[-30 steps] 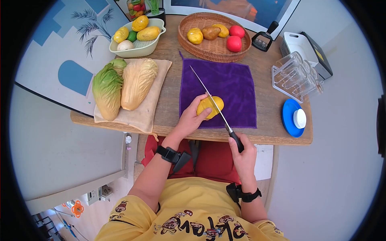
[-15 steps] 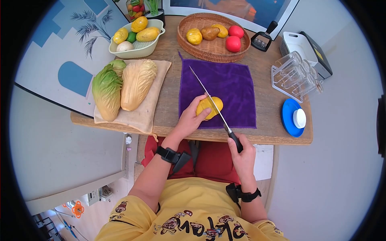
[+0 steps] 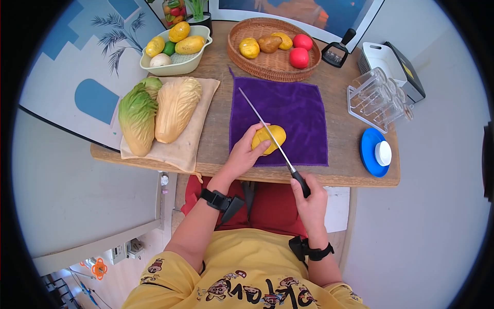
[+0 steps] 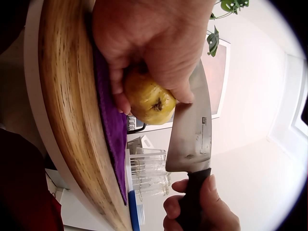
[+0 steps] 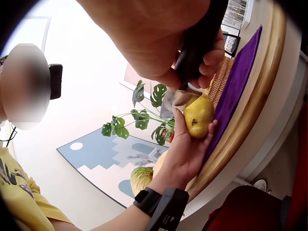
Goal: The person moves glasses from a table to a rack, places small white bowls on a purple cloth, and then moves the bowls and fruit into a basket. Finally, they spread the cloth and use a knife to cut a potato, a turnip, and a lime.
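Note:
My left hand [image 3: 243,153] grips a smooth yellow fruit [image 3: 277,135] over the purple cloth [image 3: 303,105], fingers on its far side and thumb on the near side. A dark, star-shaped end shows on the fruit [image 4: 156,105] in the left wrist view. My right hand [image 3: 312,201] holds a kitchen knife [image 3: 253,107] by its black handle, with the tip pointing away to the far left. The broad steel blade [image 4: 190,130] stands upright against the fruit, beside my left thumb. In the right wrist view, the handle hides part of the blade.
Two cabbages [image 3: 177,110] lie on a beige cloth [image 3: 203,118] at the left. Behind are a green basket [image 3: 182,67] of produce and a wicker basket [image 3: 242,61] of fruit. A grater [image 3: 335,53], a glass rack [image 3: 360,110] and a blue plate [image 3: 367,154] line the right side.
The knife tip has swung slightly to the left and toward me. Both hands keep their grips, and the fruit stays in nearly the same place.

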The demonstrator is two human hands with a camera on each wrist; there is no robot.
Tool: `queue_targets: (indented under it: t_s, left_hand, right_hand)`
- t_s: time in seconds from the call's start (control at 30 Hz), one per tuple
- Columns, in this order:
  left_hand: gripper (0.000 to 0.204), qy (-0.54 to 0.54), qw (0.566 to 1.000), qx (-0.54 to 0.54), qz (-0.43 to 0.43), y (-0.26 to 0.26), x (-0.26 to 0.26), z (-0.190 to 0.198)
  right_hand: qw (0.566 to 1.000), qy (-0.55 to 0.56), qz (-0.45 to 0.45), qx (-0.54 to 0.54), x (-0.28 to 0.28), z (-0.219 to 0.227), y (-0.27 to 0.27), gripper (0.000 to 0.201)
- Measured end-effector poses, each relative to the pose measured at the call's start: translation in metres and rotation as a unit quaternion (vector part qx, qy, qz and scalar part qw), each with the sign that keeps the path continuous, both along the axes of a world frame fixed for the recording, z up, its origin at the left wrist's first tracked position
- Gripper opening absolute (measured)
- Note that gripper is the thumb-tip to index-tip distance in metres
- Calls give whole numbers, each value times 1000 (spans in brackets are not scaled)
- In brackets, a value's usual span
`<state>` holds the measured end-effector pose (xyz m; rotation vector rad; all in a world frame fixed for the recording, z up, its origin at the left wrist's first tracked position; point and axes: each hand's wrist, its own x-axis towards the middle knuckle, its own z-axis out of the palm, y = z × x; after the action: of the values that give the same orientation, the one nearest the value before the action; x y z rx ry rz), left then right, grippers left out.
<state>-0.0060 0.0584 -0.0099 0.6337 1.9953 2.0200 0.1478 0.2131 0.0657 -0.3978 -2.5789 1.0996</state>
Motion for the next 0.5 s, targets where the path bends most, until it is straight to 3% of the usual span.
queue_targets:
  t_s: [0.43, 0.5]
  left_hand:
    - [47, -32, 999, 29, -11, 0, -1, -5]
    - [47, 42, 999, -9, 19, 1, -3, -8]
  right_hand:
    - [999, -31, -35, 19, 0, 1, 9, 26]
    - [1000, -10, -12, 8, 1, 1, 2, 24]
